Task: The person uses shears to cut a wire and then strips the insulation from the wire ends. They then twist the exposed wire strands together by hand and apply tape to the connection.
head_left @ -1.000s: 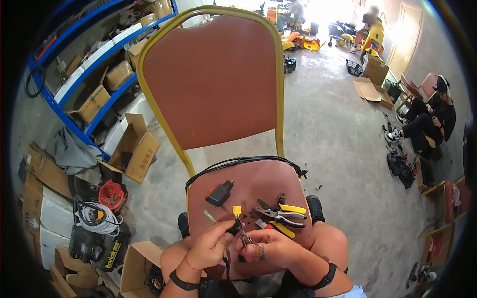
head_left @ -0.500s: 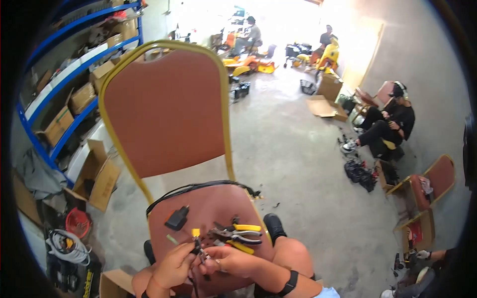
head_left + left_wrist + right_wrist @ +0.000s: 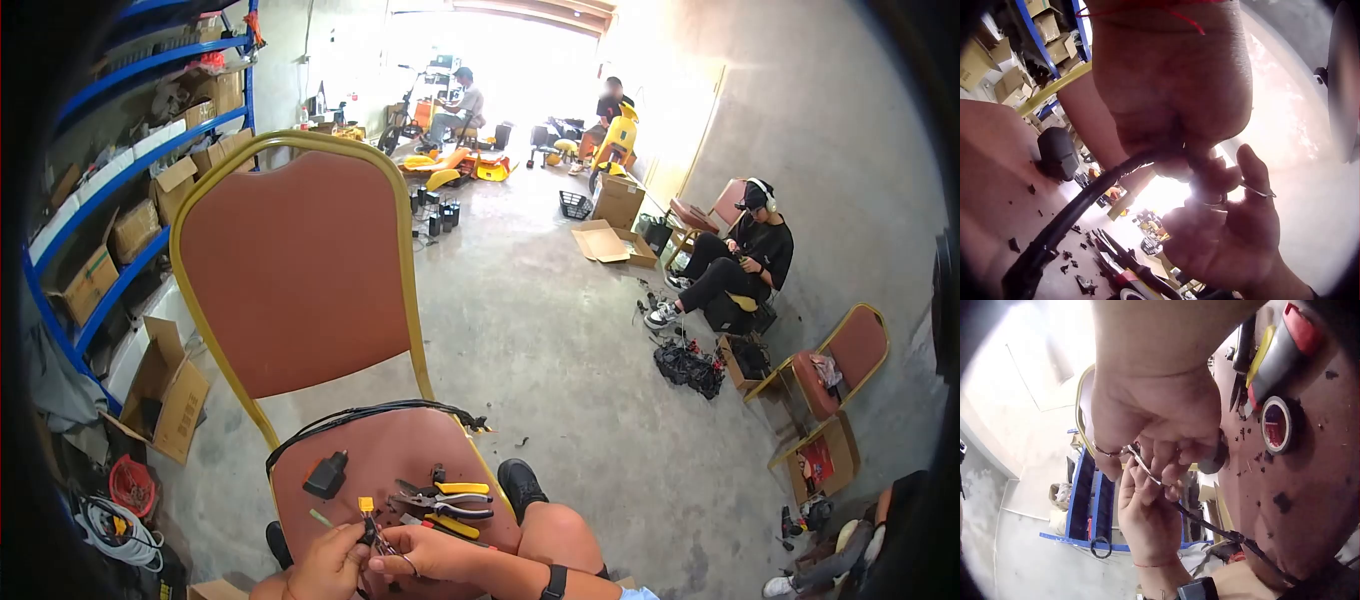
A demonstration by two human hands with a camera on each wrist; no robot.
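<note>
My left hand point(image 3: 328, 562) holds a black cable point(image 3: 1235, 536) with a yellow connector point(image 3: 366, 504) at its end, over the chair seat. Beside it, the right hand point(image 3: 425, 553) grips small silver scissors point(image 3: 1142, 464), a finger loop showing at the thumb. The blades lie close to the cable just below the connector, partly hidden by fingers. From the hands the cable runs down toward the seat in the left wrist view. Pliers with yellow handles point(image 3: 462, 489) lie just beyond the right hand. Nearby is a black-and-orange block point(image 3: 325, 475).
Black cable scraps and a roll of tape point(image 3: 1277, 425) lie on the red seat point(image 3: 1241, 481). A bundle of black cables point(image 3: 375, 408) runs along its back edge. Blue shelving point(image 3: 95, 310) stands left. A seated person point(image 3: 745, 255) with headphones is at right.
The head view has swung up and to the right, so chair and hands appear lower and further left. Both hands keep their hold on the cable and scissors close together.
</note>
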